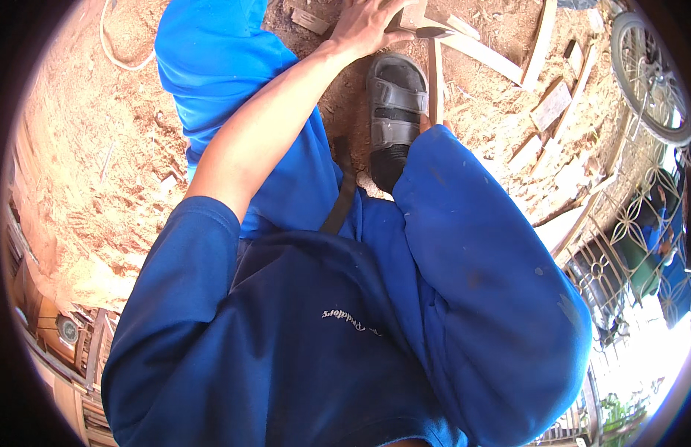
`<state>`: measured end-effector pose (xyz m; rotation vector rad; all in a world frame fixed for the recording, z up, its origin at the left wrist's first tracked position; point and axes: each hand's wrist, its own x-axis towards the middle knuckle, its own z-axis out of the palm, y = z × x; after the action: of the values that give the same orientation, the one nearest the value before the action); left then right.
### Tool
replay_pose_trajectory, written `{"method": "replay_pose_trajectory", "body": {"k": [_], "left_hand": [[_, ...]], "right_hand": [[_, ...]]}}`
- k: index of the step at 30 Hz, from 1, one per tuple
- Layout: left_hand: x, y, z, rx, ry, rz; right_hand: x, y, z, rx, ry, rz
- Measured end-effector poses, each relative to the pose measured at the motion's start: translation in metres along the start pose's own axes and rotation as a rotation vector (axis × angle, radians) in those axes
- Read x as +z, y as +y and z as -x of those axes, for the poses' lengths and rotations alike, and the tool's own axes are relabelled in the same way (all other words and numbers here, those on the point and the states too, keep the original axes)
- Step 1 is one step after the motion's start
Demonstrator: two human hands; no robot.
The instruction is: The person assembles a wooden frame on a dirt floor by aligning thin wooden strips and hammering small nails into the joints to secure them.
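My left hand (pixel 364 28) reaches to the top edge of the view, its thumb and fingers around the end of a piece of wood (pixel 414 13); some fingertips are cut off by the frame. Beside the thumb is the dark metal head of a hammer (pixel 433 33). Its pale wooden handle (pixel 436 78) runs back toward me, along the outer side of my sandalled foot (pixel 398 100). Only a bit of my right hand (pixel 426 124) shows at the handle's near end, closed on it; my blue-clad knee (pixel 465 175) hides the rest.
Wooden strips (pixel 483 58) and offcuts (pixel 552 106) lie on the sawdust-covered ground (pixel 99 149), mostly ahead and to the right. A bicycle wheel (pixel 647 78) stands at the far right, above a metal grille (pixel 651 216). A pale cord (pixel 114 56) curves at the upper left.
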<state>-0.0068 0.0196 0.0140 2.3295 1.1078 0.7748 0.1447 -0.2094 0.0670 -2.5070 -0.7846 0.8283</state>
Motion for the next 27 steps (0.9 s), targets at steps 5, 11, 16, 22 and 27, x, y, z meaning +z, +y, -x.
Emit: {"method": "replay_pose_trajectory", "body": {"k": [5, 11, 16, 22, 27], "left_hand": [[0.003, 0.005, -0.006, -0.03, 0.026, 0.02], [-0.003, 0.02, -0.024, -0.109, 0.137, 0.358], [0.01, 0.011, -0.03, -0.407, 0.167, 0.949], [-0.01, 0.003, -0.038, -0.698, -0.375, 1.235], [-0.016, 0.005, -0.041, -0.825, -0.66, 1.118]], "right_hand": [[-0.007, 0.018, 0.003, 0.089, 0.012, -0.191], [-0.012, 0.028, 0.001, 0.123, 0.022, -0.244], [-0.024, 0.006, 0.004, 0.155, 0.008, -0.156], [-0.03, 0.005, 0.005, 0.097, 0.008, -0.151], [-0.025, 0.015, -0.001, 0.077, 0.059, -0.187]]}}
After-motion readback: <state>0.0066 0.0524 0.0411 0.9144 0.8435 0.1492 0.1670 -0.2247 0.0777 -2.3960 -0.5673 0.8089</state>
